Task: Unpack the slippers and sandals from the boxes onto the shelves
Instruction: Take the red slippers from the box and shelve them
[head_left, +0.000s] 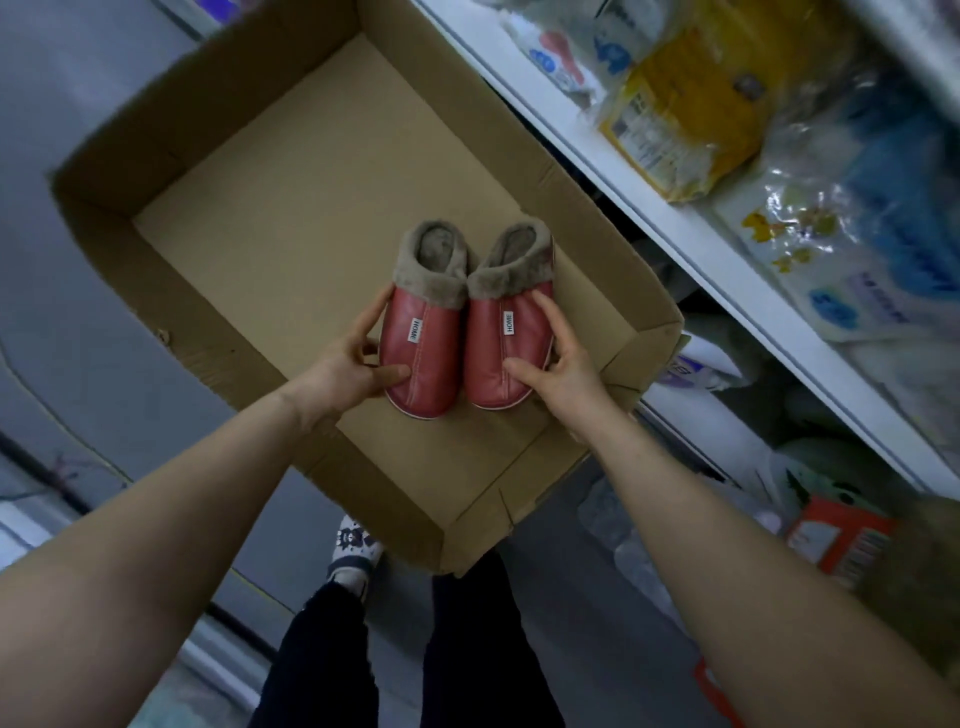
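A pair of red slippers with grey fur collars and small white "HOME" tags sits side by side over the floor of a large open cardboard box (249, 218). My left hand (353, 364) grips the left slipper (423, 332) at its toe and outer side, thumb on top. My right hand (561, 358) grips the right slipper (504, 338) the same way from the right. Nothing else lies in the box. White shelves (675, 218) run along the right.
The shelves hold plastic-wrapped packs, among them a yellow pack (691, 104) and blue-and-white packs (872, 244). An orange box (841, 540) sits on the lower shelf. My legs and a patterned slipper (356, 551) stand on the grey floor below the box.
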